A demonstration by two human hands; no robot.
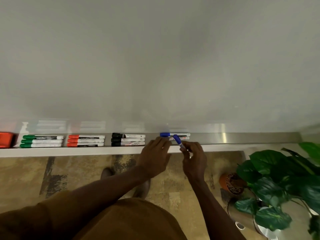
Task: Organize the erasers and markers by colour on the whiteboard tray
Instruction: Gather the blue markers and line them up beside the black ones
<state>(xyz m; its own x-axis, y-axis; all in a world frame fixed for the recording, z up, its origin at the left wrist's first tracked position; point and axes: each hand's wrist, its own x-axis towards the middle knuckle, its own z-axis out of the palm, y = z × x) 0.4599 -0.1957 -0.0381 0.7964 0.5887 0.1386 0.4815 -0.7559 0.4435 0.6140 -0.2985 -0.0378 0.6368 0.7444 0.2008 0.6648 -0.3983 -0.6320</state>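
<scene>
Sorting markers along the long white whiteboard tray (97, 150), with the blue ones in hand.

The right hand (194, 160) pinches a blue-capped white marker (178, 141) between thumb and fingertips, tilted cap-up just above the tray's front edge. The left hand (155, 157) lies flat with fingers spread and relaxed, gripping nothing, its fingertips over the tray beside a second blue-capped marker (174, 134) lying against the whiteboard; another marker barrel (183, 138) shows just in front of that one, its cap hidden. Further left on the tray sit 3 black-capped markers (128, 139) in a neat stack, then 3 red-capped markers (86, 140), then 3 green-capped markers (41, 141), and at the tray's far left a red block eraser (6, 139). Below the tray's right end stands a leafy green plant in a terracotta pot (230, 183).
</scene>
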